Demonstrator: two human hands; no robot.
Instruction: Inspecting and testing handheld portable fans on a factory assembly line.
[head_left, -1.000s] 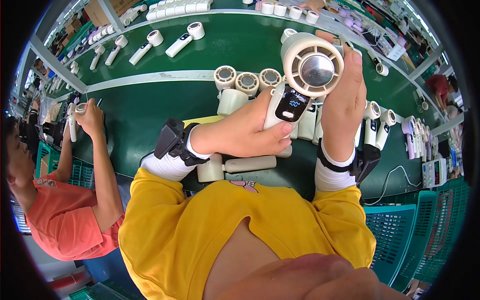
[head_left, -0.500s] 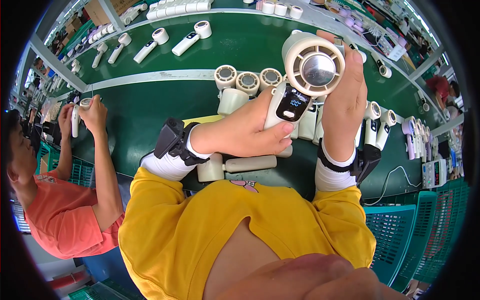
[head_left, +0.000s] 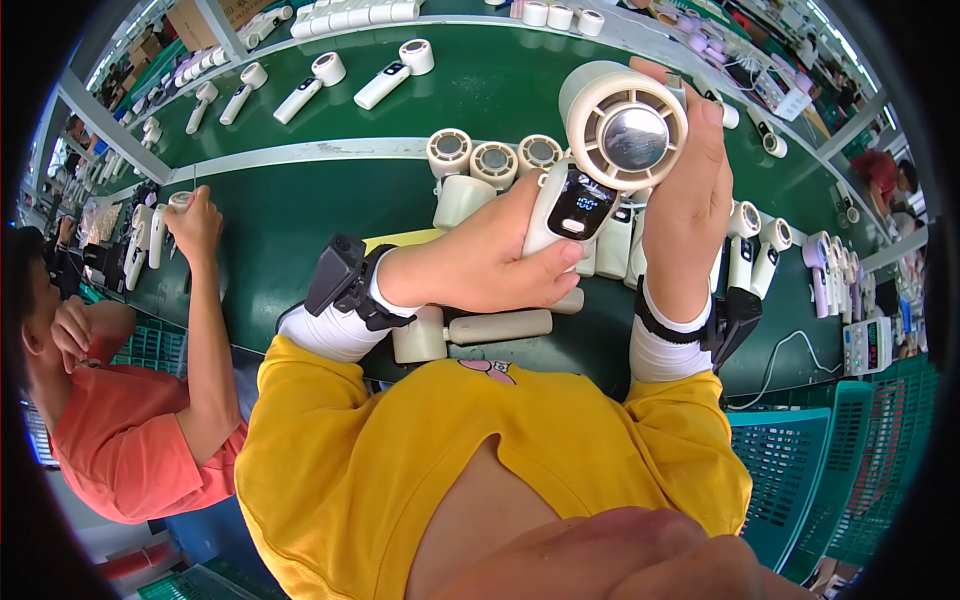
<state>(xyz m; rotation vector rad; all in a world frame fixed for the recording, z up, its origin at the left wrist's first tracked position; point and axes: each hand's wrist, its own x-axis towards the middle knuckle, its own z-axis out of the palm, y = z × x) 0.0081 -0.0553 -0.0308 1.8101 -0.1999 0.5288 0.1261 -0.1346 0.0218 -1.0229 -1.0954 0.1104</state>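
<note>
A cream handheld fan (head_left: 628,135) is held up over the green bench, its round ringed front and silver centre toward me. My left hand (head_left: 505,245) is closed around the handle, thumb beside a lit black display (head_left: 582,204). Against the right side of the fan head rests my right hand (head_left: 692,165), its fingers reaching behind and partly hidden. Several more fans (head_left: 494,163) stand just beyond my left hand. Closer to me, a fan with a long handle (head_left: 500,328) lies on its side below my left wrist.
Several spaced fans lie along the green conveyor (head_left: 480,85) ahead. At the left, a co-worker in an orange shirt (head_left: 140,435) has one hand at a fan. More fans (head_left: 742,250) stand right of my right hand, near a small meter (head_left: 868,346) and green crates (head_left: 785,480).
The fans on the conveyor have shifted slightly right. The co-worker's one hand has drawn back from the bench toward the body. My hands and the held fan have barely moved.
</note>
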